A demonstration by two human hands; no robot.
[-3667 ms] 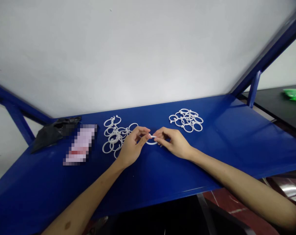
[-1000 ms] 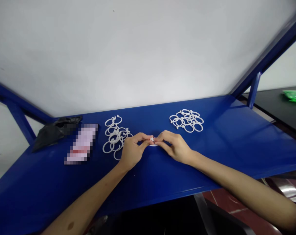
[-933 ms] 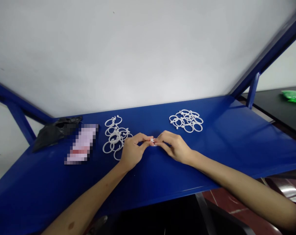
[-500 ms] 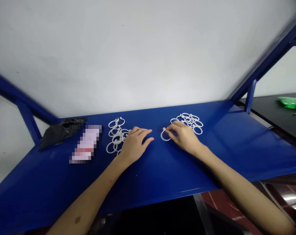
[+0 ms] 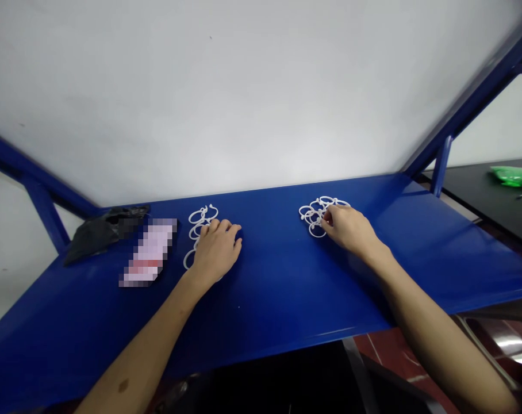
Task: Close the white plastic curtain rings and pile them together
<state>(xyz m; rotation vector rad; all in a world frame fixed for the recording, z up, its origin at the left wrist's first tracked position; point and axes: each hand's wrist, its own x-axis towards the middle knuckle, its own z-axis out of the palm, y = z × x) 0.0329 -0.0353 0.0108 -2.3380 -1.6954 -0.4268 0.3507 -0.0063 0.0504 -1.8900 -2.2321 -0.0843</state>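
Two loose groups of thin white plastic rings, each ring with a small knob, lie on the blue table [image 5: 265, 276]. My left hand [image 5: 218, 247] rests palm down over the left group of rings [image 5: 196, 217], fingers bent a little and apart, covering much of it. At the right group of rings [image 5: 304, 211], my right hand [image 5: 349, 227] has thumb and forefinger pinched at the edge of a white ring [image 5: 317, 235]. That hand hides the right side of this group.
A black plastic bag [image 5: 97, 236] lies at the table's back left, beside a blurred-out pinkish rectangular item [image 5: 151, 250]. Blue metal braces [image 5: 442, 164] stand at both ends, and a white wall [image 5: 261, 103] rises behind. On a dark table at right lies a green bag [image 5: 513, 176].
My left hand has moved left, farther over the left rings. My right hand, with a ring at its fingertips, has moved right from the middle to the right group.
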